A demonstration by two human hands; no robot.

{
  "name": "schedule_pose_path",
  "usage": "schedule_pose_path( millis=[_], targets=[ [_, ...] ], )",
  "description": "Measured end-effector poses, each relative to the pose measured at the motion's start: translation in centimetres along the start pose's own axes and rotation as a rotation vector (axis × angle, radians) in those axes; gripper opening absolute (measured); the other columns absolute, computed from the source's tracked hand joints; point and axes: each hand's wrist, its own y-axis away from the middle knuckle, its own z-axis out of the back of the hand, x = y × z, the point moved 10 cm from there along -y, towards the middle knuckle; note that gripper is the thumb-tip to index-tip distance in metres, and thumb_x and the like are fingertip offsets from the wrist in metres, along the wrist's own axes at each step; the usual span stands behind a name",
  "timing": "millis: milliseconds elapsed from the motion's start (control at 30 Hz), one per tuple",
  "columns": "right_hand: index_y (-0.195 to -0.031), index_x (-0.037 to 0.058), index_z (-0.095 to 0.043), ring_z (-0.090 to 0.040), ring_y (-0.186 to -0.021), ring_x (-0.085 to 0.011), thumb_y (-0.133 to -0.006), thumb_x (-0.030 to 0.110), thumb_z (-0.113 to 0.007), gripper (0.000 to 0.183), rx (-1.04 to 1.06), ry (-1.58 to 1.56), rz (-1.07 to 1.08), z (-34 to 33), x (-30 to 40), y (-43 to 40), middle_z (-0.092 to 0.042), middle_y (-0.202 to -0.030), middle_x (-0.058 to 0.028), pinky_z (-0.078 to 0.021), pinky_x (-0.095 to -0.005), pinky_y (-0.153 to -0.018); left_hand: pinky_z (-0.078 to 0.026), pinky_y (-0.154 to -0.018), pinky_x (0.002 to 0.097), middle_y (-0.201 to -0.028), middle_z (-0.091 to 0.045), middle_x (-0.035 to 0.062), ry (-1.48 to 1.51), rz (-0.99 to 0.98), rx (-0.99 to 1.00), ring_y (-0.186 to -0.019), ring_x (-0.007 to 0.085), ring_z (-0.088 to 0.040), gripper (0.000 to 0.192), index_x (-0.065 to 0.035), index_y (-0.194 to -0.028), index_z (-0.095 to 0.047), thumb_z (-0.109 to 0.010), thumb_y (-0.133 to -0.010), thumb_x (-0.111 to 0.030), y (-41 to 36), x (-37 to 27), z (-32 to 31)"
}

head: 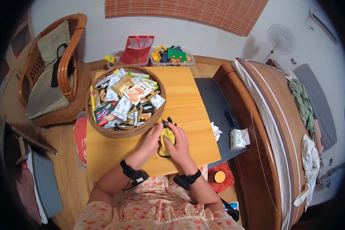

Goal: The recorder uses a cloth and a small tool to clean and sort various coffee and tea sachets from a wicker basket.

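Note:
My left hand (151, 143) and my right hand (179, 143) meet over the wooden table (187, 97), gripping a bunched yellow cloth (167, 135) from both sides. My right thumb presses on the cloth's middle. Past my fingertips pokes a small black item (169, 121); its kind is unclear, since the fingers and cloth hide most of it. A dark cord or edge curves below the cloth. Just beyond my left hand stands a round wicker basket (126, 134), heaped with individually wrapped snacks (122, 106).
Behind the table are plastic bins, one with toy building blocks (175, 54), and a red gift bag (136, 51). To the right lie a black board (215, 92), a tissue pack (238, 138) and a bed (256, 115). A rattan armchair (53, 72) stands left.

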Motion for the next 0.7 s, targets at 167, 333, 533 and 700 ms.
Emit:
schedule_pose_path(
  millis=[167, 333, 533, 700],
  targets=[
    [-0.133, 0.0063, -0.053, -0.055, -0.111, -0.0372, -0.085, 0.008, -0.067, 0.05, -0.006, 0.034, -0.074, -1.0, -4.0, 1.3, -0.058, -0.121, -0.0188, -0.0433, -0.0432, -0.098, -0.053, -0.085, 0.0387, -0.121, -0.059, 0.0034, -0.287, 0.152, -0.054, -0.106, 0.0146, -0.059, 0.038, -0.0106, -0.132, -0.049, -0.044, -0.105, -0.038, -0.3, 2.0, 2.1],
    [-0.138, 0.0038, -0.045, -0.059, -0.106, -0.0252, -0.088, -0.001, -0.062, 0.053, -0.407, -0.654, -0.567, 1.2, -8.9, 2.8, -0.057, -0.124, -0.0143, -0.0469, -0.0378, -0.097, -0.054, -0.089, 0.0389, -0.119, -0.061, 0.0041, -0.014, 0.178, 0.042, -0.107, 0.0159, -0.062, 0.032, -0.0083, -0.128, -0.05, -0.042, -0.106, -0.031, -0.8, 1.9, 1.6],
    [-0.133, 0.0035, -0.05, -0.045, -0.125, -0.0406, -0.082, 0.016, -0.07, 0.056, 0.062, 0.204, 0.133, -1.7, -0.8, 0.1, -0.05, -0.133, -0.0235, -0.035, -0.0483, -0.106, -0.052, -0.083, 0.0316, -0.115, -0.061, 0.002, -0.412, -0.021, 0.064, -0.102, 0.0106, -0.06, 0.035, -0.0076, -0.13, -0.051, -0.044, -0.106, -0.032, -1.0, 2.8, 3.3],
    [-0.136, 0.002, -0.049, -0.054, -0.118, -0.0316, -0.09, 0.01, -0.064, 0.049, -0.106, -0.186, -0.253, -0.1, -7.5, 1.2, -0.054, -0.13, -0.0185, -0.0429, -0.0405, -0.101, -0.054, -0.079, 0.0318, -0.114, -0.06, 0.0024, -0.262, 0.085, -0.001, -0.096, 0.0133, -0.061, 0.033, -0.0062, -0.123, -0.052, -0.045, -0.106, -0.033, -0.5, 1.7, 1.6]
  ],
)
